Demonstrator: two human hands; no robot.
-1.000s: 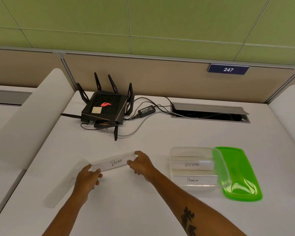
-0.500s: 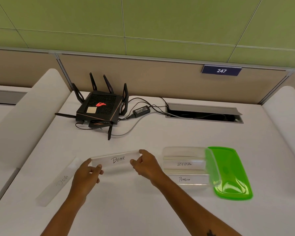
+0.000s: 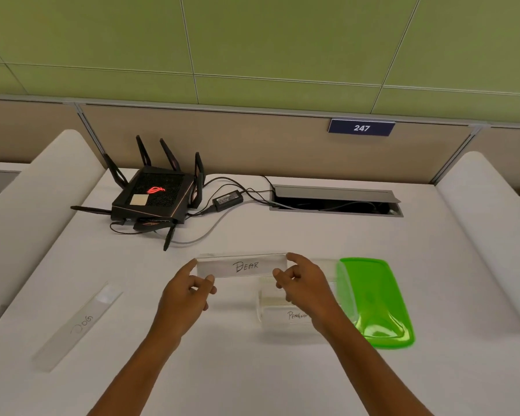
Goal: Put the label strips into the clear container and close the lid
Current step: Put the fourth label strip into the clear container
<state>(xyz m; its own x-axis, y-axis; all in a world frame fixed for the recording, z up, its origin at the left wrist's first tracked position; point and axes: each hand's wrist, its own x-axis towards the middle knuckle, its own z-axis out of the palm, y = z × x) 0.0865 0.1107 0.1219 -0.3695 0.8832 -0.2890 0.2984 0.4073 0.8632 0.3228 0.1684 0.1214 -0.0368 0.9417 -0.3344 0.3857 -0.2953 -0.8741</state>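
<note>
Head view: the BEAR strip (image 3: 243,266) has travelled right since a second ago, when it hung over bare table near the DOG strip (image 3: 78,325); its right end now overlaps the container (image 3: 285,318). The left hand (image 3: 186,292) pinches its left end, the right hand (image 3: 305,283) its right end. The PENGUIN strip (image 3: 296,315) already lies inside. The lid (image 3: 375,298) leans on the container's right side. Lowering BEAR in likely comes next; DOG remains out on the table (image 3: 252,370).

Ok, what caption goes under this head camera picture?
Both hands carry the BEAR strip toward the clear container.
</note>
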